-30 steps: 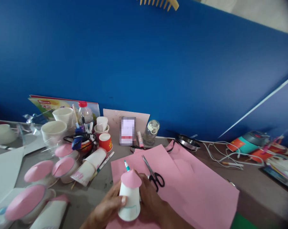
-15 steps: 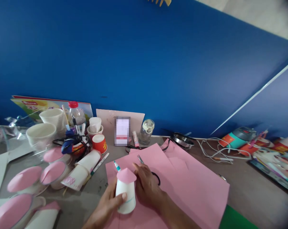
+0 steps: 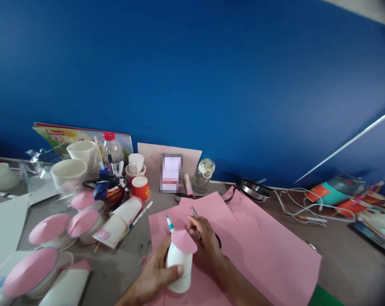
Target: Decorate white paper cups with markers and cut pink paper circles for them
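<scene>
My left hand [image 3: 162,267] is wrapped round an upside-down white paper cup [image 3: 179,272] with a pink paper cone [image 3: 183,241] on top. A faint teal line runs across the cup's lower side. Behind the cone, a teal-tipped marker [image 3: 170,224] points upward by my left fingers; its lower part is hidden. Close to the cone's right edge is my right hand [image 3: 206,242], fingers bent and somewhat apart, with no held object visible. Beneath it, on pink paper [image 3: 243,250], lie scissors [image 3: 194,211], mostly covered; their blade tips and black handle show.
Several pink-topped cups [image 3: 48,229] stand at left, beside joined paper cups [image 3: 118,221] and another marker [image 3: 141,214]. Behind are a red cup [image 3: 140,189], a phone [image 3: 171,174], a glue stick [image 3: 187,185] and a glass jar [image 3: 204,176]. Tape roll [image 3: 252,190] and white cable [image 3: 288,212] lie right.
The view has shifted, so the scene sits further right. The cup and cone have tilted toward the right in my left hand. My right fingers have loosened slightly beside the cone.
</scene>
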Motion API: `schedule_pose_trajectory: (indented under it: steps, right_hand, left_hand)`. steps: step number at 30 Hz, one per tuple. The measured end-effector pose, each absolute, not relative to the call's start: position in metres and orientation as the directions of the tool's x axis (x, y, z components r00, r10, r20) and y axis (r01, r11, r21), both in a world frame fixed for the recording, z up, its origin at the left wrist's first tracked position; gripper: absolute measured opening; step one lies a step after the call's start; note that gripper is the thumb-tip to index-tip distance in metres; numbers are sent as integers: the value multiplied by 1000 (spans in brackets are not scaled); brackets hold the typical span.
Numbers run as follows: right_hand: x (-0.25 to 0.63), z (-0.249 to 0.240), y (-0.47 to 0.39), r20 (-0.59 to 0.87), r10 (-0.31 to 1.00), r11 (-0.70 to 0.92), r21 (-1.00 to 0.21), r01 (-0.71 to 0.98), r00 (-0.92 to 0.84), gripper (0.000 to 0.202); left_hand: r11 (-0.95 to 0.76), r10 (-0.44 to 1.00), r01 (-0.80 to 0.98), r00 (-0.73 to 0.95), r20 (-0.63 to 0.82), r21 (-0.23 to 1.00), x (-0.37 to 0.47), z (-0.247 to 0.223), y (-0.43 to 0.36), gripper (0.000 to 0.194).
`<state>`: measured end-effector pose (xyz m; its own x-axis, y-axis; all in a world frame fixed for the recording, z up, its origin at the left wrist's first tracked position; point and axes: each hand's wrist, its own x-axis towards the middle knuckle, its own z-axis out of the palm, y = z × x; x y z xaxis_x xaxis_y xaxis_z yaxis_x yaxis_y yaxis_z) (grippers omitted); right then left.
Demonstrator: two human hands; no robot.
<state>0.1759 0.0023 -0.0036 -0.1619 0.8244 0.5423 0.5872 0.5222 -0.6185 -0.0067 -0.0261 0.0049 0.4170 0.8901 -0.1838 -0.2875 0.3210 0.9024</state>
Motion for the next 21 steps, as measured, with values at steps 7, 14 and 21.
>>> schedule_pose_trajectory:
  steps: [7, 14, 21]
  right_hand:
    - [199, 9, 15, 418, 903, 332, -824, 460, 96, 22]
    - [230, 41, 12, 55, 918, 299, -747, 594, -392, 36]
    - [218, 29, 11, 55, 870, 453, -480, 751, -489, 27]
  left_hand:
    - [438, 893, -605, 378, -244, 665, -31, 2, -6, 61]
    - [420, 846, -362, 488, -215, 832, -26, -4, -17, 56]
    - [53, 883, 31, 465, -61, 998, -12, 3, -20, 61]
